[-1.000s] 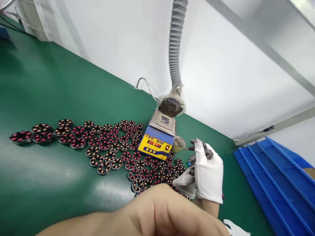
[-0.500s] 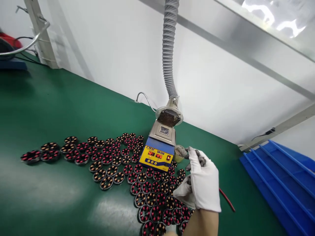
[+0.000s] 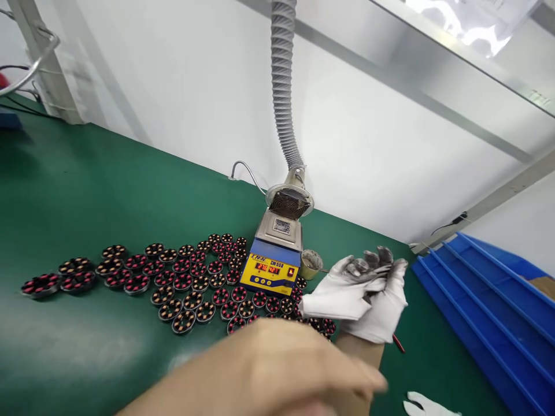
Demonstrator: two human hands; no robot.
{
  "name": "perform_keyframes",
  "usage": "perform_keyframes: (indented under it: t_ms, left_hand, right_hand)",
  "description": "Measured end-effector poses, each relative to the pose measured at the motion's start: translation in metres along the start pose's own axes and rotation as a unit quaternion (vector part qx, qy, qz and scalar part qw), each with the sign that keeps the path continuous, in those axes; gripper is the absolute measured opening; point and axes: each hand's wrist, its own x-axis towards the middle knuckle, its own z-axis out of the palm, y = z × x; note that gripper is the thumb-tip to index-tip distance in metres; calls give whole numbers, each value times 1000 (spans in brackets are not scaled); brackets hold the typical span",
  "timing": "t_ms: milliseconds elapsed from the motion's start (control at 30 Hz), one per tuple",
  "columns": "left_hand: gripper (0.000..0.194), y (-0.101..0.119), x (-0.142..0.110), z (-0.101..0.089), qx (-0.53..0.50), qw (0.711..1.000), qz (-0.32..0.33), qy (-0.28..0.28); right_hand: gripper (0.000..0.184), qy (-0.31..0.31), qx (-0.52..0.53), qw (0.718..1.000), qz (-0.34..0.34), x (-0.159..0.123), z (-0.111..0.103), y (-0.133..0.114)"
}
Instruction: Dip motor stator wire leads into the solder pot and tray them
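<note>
My right hand [image 3: 384,315] wears a white work glove with grey-stained fingers. Its fingers are closed on a second white glove [image 3: 333,297], whose cuff points left. My left hand [image 3: 286,364] is bare and blurred in the foreground, below the held glove and apart from it. Its fingers are smeared and partly cut off by the lower edge. Left of the gloves stands a blue and yellow heating unit [image 3: 271,274] with red digits, and beside it a small stained cup [image 3: 311,263]. Many round black-rimmed parts [image 3: 183,321] with red or tan spots lie around the unit.
A grey flexible hose [image 3: 284,86] with a round hood [image 3: 289,199] comes down behind the unit. Blue ribbed bins [image 3: 485,323] stand at the right. Another white glove [image 3: 427,406] and a red stick-like piece [image 3: 398,344] lie on the green bench [image 3: 143,196].
My bare left hand has come into the foreground from the lower edge. My right hand has moved right and turned, with the second glove in it. The view has shifted slightly.
</note>
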Motion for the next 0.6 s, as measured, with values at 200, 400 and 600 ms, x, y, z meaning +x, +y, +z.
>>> perform_keyframes:
  t_ms: [200,400,600]
  left_hand:
    - [22,-10,1,-6,155,982,-90,55]
    - [21,-58,26,18,-126,977,-115,125]
    - [24,-93,44,20,-333,879,-101,325]
  right_hand:
    - [23,41,28,999,7,23,-24,1]
    - [23,36,62,997,-26,8,-18,-2]
    - [26,-62,40,997,-10,-24,17,2]
